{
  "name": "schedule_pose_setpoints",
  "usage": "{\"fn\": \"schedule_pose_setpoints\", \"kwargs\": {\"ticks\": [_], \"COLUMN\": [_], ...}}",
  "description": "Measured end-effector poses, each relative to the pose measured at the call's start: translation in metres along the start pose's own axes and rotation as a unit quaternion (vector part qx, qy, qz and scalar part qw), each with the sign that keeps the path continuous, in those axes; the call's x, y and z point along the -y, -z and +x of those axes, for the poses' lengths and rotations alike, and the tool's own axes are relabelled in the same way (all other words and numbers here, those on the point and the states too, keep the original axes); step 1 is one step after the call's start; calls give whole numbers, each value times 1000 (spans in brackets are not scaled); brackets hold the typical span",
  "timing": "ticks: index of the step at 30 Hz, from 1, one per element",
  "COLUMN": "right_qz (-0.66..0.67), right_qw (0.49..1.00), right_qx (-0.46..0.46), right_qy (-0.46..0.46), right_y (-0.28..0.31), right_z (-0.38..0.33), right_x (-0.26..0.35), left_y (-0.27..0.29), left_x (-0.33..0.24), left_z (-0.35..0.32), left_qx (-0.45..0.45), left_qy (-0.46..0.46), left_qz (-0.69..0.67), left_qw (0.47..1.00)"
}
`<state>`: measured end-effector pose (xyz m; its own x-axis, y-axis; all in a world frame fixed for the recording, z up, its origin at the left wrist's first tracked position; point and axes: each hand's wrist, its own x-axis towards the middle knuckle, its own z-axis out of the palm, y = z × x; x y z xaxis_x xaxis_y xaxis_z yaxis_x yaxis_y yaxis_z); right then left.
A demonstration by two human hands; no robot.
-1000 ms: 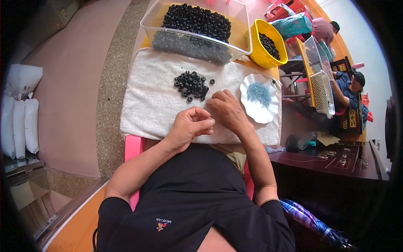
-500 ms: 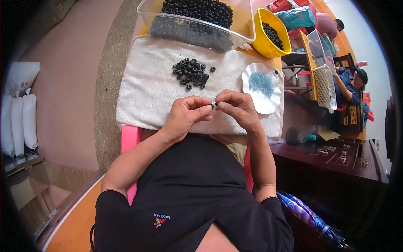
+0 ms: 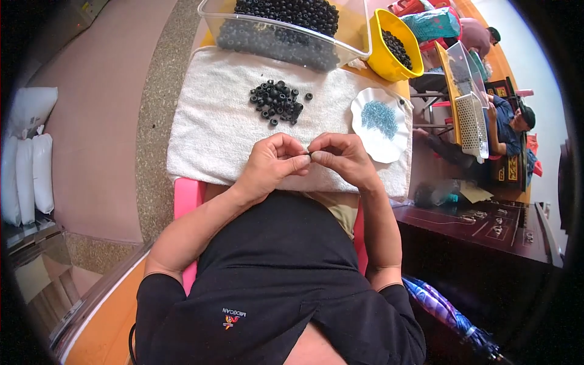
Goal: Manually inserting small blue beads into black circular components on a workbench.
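Observation:
My left hand (image 3: pixel 275 160) and my right hand (image 3: pixel 342 157) meet over the near edge of a white towel (image 3: pixel 210 115). Thumbs and forefingers are pinched tip to tip around a small black part (image 3: pixel 309 153), mostly covered by the fingertips. Just beyond lies a loose pile of short, hollow black cylindrical parts (image 3: pixel 277 102), with a single one (image 3: pixel 308 96) apart on its right. To the right of my hands, a white wavy-rimmed dish (image 3: pixel 383 151) holds many tiny translucent bluish pieces (image 3: pixel 378 119).
A clear plastic bin (image 3: pixel 286 27) of black parts stands at the far edge, beside a yellow tub (image 3: pixel 389 72) with more. One black part (image 3: pixel 402 102) lies near the dish. Another person (image 3: pixel 508 125) sits at a table on the right. A folded umbrella (image 3: pixel 447 313) lies lower right.
My fingertips have closed in on each other, so less of the small black part shows between them. The pile and dish look the same.

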<state>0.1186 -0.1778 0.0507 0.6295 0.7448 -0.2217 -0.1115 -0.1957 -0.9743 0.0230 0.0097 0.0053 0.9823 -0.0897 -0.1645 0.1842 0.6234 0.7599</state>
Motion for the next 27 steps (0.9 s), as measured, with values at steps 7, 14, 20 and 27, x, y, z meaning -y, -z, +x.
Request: {"fn": "schedule_pose_setpoints", "kwargs": {"ticks": [7,14,20,27], "right_qz": [26,-13,-112,-371], "right_qw": [997,999,967,820], "right_qx": [71,34,-119,-231], "right_qy": [-33,20,195,369], "right_y": [7,1,-19,-41], "right_z": [-1,1,-4,-11], "right_x": [8,3,-12,-10], "left_y": [-5,-1,-4,-5], "left_x": [-2,0,-2,-2], "left_z": [-4,-3,-1,-3], "left_qx": [10,13,-17,-48], "left_qy": [5,-17,-9,23], "left_qz": [27,55,6,-20], "left_qw": [1000,998,1000,998]}}
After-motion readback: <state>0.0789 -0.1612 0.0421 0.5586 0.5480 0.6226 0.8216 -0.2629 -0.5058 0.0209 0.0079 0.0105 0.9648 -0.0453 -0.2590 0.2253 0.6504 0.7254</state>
